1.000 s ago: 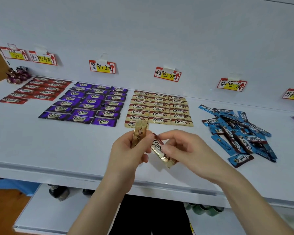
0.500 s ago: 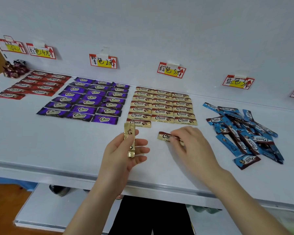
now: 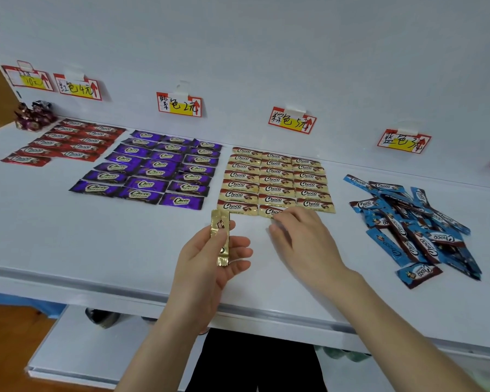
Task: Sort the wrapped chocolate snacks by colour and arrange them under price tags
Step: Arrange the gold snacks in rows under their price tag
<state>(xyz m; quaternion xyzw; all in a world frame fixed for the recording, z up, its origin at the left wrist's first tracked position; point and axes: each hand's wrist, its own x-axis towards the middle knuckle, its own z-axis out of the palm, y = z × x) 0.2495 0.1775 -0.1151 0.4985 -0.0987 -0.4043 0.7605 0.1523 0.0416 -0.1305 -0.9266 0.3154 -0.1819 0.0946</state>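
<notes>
White shelf (image 3: 125,250) — left hand (image 3: 210,267) pinches one gold Choco bar (image 3: 220,236) upright, right hand (image 3: 303,244) presses a second gold bar (image 3: 269,212) down, fingers flat.

The left hand (image 3: 207,264) and right hand (image 3: 303,244) are bare, forearms too (black clothing (image 3: 255,363) shows lower down, between them).

shelf: white shelf (image 3: 68,236) | red rows (image 3: 68,140) | purple rows (image 3: 153,168) | gold rows (image 3: 276,179) | blue snack heap (image 3: 408,222)

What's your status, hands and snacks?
Left hand holds a gold snack upright. Right hand rests on second gold snack at gold grid front. Blue pile unsorted.
</notes>
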